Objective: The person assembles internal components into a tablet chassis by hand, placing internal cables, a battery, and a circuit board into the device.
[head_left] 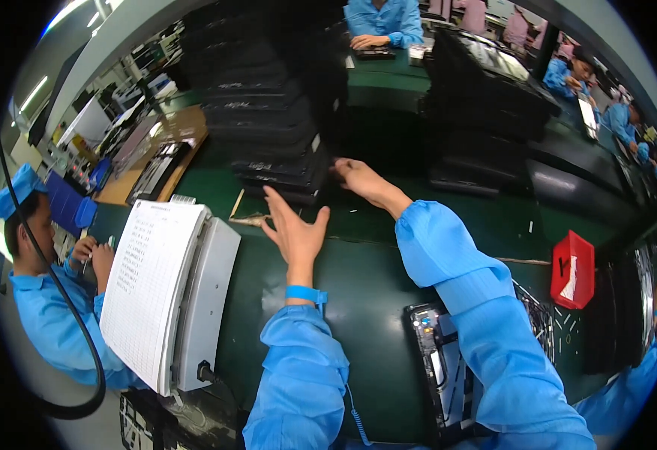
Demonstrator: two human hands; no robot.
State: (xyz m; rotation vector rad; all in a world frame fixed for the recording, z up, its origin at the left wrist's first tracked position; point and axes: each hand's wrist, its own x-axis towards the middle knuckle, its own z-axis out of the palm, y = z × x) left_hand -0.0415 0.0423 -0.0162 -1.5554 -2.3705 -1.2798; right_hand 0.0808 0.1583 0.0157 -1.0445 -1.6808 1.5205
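A tall stack of black trays (268,142) stands on the green table ahead of me. My left hand (296,234) is just in front of its lowest layers, fingers spread and holding nothing; whether a fingertip touches the stack I cannot tell. At the stack's right side, my right hand (364,182) reaches in with bent fingers, the tips at or very near the edge. Around my left wrist is a blue strap (307,294), with a blue coiled cord (357,420) lower down. Beneath my right forearm lies an opened electronic device (435,360) with bare circuitry, partly covered by the sleeve.
Left of my arm, a handwritten sheet (148,277) covers a white box (212,292). A second black stack (478,127) stands right of centre. At right are a red bin (573,270) and scattered small pieces. Co-workers in blue sit left, across and right.
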